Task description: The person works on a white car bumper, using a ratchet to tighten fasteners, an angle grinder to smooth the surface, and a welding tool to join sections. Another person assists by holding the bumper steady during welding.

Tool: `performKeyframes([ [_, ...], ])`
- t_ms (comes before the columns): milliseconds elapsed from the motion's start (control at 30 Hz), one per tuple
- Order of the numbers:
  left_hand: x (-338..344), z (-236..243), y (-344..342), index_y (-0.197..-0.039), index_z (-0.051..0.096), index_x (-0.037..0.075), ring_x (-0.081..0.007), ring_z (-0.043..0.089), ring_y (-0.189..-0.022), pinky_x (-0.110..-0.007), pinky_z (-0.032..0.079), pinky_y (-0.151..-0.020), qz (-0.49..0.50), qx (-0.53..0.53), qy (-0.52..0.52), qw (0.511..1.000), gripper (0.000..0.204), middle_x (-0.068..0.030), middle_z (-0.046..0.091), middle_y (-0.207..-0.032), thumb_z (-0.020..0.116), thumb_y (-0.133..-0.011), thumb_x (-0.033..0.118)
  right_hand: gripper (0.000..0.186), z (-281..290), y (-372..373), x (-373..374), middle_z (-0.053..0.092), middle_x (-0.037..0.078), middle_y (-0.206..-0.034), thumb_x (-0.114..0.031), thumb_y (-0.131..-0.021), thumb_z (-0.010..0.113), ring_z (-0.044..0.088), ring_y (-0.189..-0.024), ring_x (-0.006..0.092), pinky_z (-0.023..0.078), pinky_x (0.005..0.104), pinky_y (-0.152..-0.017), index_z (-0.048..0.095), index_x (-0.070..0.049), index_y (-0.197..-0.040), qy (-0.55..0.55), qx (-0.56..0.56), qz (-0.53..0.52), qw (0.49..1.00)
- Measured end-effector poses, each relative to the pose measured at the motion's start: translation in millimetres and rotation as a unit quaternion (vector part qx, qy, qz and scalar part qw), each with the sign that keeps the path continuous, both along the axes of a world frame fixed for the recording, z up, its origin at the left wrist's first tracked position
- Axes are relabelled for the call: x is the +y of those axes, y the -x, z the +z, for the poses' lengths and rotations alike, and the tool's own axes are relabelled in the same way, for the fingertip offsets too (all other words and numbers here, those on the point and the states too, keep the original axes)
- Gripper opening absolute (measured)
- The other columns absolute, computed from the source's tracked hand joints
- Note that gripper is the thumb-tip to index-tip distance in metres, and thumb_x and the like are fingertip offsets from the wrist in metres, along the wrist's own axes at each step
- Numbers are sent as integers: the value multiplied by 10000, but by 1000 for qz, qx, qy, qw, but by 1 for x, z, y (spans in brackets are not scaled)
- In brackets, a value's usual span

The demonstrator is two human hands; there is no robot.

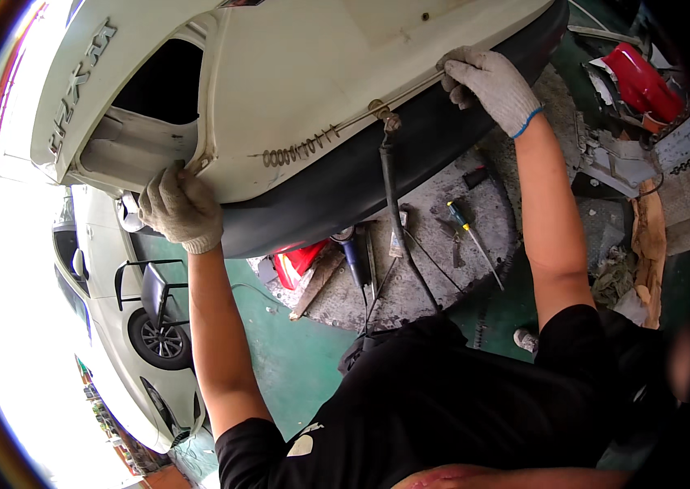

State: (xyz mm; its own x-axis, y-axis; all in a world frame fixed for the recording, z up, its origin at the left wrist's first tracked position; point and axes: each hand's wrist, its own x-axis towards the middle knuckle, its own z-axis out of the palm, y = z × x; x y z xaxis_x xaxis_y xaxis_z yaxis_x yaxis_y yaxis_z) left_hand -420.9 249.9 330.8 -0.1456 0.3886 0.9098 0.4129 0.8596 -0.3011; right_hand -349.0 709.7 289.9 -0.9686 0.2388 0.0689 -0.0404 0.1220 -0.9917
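A cream car body panel (296, 73) with a black lower bumper (320, 191) fills the upper view. Across the panel runs a thin metal rod (410, 91), its left end wound into a loose coil (300, 149). A clamp (388, 118) with a thick black cable (394, 187) sits on the rod's middle. My right hand (491, 85), in a knitted work glove, pinches the rod's right end. My left hand (180, 205), gloved likewise, curls its fingers on the panel's edge below the lamp opening (157, 90); its fingertips are partly hidden.
Below the bumper, a round worn platform (443, 281) holds a screwdriver (475, 244), a blue-handled tool (353, 261) and a red lamp piece (296, 265). At left stand a black chair (153, 293) and a white car (108, 269). Red scrap parts (642, 81) lie at right.
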Motion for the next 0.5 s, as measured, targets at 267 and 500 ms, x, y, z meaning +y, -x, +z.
performKeyframes([
  [267,1,-3,4,-1069,748,56,-314,685,-943,-458,478,-923,-5,15,-15,1000,199,-96,756,-1007,607,-984,168,291,-11,13,6,719,54,-889,-208,-1070,604,655,-715,117,554,283,-659,707,30,-1200,14,24,11,1000],
  [500,-4,-6,6,-1087,729,80,-284,678,-943,-437,450,-920,0,28,-8,1000,192,-70,748,-1025,574,-1003,157,252,-13,13,-1,724,57,-898,-173,-1077,602,658,-722,113,561,276,-670,704,24,-1194,4,59,18,998],
])
